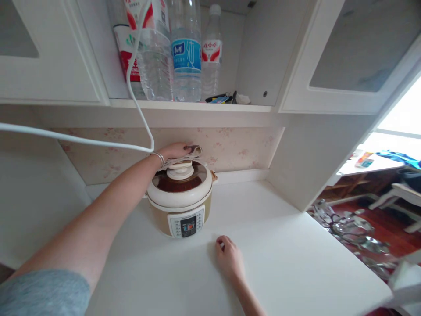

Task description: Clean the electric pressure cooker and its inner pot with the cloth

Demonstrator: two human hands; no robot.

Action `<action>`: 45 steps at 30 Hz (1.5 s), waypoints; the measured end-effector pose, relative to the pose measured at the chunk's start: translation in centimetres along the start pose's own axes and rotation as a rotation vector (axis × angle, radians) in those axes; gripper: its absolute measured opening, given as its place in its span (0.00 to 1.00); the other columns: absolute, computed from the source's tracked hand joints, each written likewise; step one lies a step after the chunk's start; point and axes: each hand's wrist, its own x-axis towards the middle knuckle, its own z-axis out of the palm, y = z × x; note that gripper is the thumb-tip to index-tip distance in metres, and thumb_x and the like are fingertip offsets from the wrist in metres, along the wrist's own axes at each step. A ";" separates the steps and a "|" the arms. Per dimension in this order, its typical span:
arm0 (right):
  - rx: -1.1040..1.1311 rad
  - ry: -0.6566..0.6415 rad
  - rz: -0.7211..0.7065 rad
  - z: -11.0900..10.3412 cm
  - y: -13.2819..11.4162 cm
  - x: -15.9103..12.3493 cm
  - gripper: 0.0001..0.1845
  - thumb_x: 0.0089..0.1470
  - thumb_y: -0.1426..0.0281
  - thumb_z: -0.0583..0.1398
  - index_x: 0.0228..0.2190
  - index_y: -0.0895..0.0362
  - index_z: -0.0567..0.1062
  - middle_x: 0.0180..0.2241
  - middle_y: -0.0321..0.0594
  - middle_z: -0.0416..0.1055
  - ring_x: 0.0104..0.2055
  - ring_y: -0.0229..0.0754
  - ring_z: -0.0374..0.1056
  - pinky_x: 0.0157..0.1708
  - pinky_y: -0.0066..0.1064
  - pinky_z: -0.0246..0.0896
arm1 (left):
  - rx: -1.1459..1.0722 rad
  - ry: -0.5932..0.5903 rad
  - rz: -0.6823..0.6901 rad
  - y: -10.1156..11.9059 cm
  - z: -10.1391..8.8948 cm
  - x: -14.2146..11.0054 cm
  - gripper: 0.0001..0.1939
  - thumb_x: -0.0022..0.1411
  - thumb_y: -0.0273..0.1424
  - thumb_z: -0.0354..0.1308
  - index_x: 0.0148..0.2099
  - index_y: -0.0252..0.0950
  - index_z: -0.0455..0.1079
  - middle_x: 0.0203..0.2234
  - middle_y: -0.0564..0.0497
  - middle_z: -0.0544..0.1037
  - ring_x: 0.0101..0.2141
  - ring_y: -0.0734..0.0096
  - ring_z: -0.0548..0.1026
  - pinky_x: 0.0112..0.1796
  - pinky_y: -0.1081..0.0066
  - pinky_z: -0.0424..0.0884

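Note:
A slow cooker (pixel 179 210) in tan and white stands on the white counter, with a control panel (pixel 188 224) on its front. Its brown see-through lid (pixel 197 177) is on, topped by a pale round knob (pixel 180 171). My left hand (pixel 177 150) reaches over the back of the lid, its fingers closed on a folded beige cloth (pixel 194 152) that touches the lid behind the knob. Resting on the counter to the front right of the cooker, my right hand (pixel 229 259) has its fingers curled in and nothing visible in them.
Above the cooker, an open cupboard shelf (pixel 194 105) holds several plastic bottles (pixel 187 61) and small items (pixel 223 98). A white cable (pixel 133 92) hangs down in front at the left. A side panel (pixel 296 162) bounds the counter (pixel 263 228) on the right.

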 end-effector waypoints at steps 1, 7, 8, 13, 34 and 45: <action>-0.001 0.005 0.002 0.1 0.1 0.0 0.09 0.55 0.68 0.52 0.31 0.51 0.72 0.34 0.34 0.74 0.31 0.37 0.67 0.30 0.25 0.53 | 0.068 -0.083 0.051 1.2 0.1 0.6 0.24 0.59 0.45 0.51 0.52 0.37 0.70 0.51 0.46 0.73 0.49 0.61 0.70 0.48 0.70 0.63; -0.006 0.026 0.008 0.2 0.3 0.2 0.09 0.55 0.69 0.52 0.30 0.51 0.72 0.32 0.34 0.73 0.31 0.37 0.67 0.30 0.25 0.53 | 0.394 -0.330 0.315 9.0 2.5 -0.1 0.22 0.60 0.45 0.48 0.48 0.38 0.73 0.45 0.43 0.77 0.40 0.61 0.74 0.38 0.69 0.65; -0.006 0.026 0.012 0.2 0.4 0.2 0.09 0.55 0.69 0.52 0.30 0.51 0.72 0.32 0.34 0.73 0.30 0.36 0.67 0.30 0.25 0.53 | 0.425 -0.292 0.368 10.0 3.3 -1.1 0.22 0.61 0.44 0.48 0.47 0.38 0.73 0.44 0.42 0.77 0.40 0.60 0.74 0.37 0.68 0.64; 0.015 0.016 0.000 0.1 0.5 0.2 0.09 0.55 0.69 0.52 0.30 0.51 0.71 0.31 0.32 0.73 0.30 0.36 0.67 0.30 0.25 0.53 | 0.449 0.030 0.615 12.5 7.0 -8.3 0.16 0.64 0.39 0.48 0.39 0.37 0.74 0.35 0.42 0.78 0.39 0.59 0.74 0.44 0.59 0.60; -0.021 -0.052 -0.041 0.0 0.0 -0.6 0.10 0.56 0.66 0.51 0.31 0.50 0.72 0.33 0.33 0.74 0.31 0.38 0.67 0.30 0.27 0.52 | -0.232 0.520 -0.257 -6.6 3.1 -11.5 0.22 0.64 0.42 0.43 0.45 0.33 0.71 0.39 0.42 0.77 0.39 0.59 0.74 0.42 0.62 0.68; -0.027 -0.003 -0.030 -0.2 -0.3 -0.4 0.08 0.55 0.69 0.52 0.29 0.50 0.71 0.32 0.33 0.74 0.30 0.37 0.67 0.30 0.25 0.52 | 0.002 0.059 -0.021 -1.4 0.5 0.2 0.23 0.62 0.44 0.44 0.44 0.33 0.73 0.40 0.39 0.77 0.39 0.57 0.74 0.43 0.62 0.67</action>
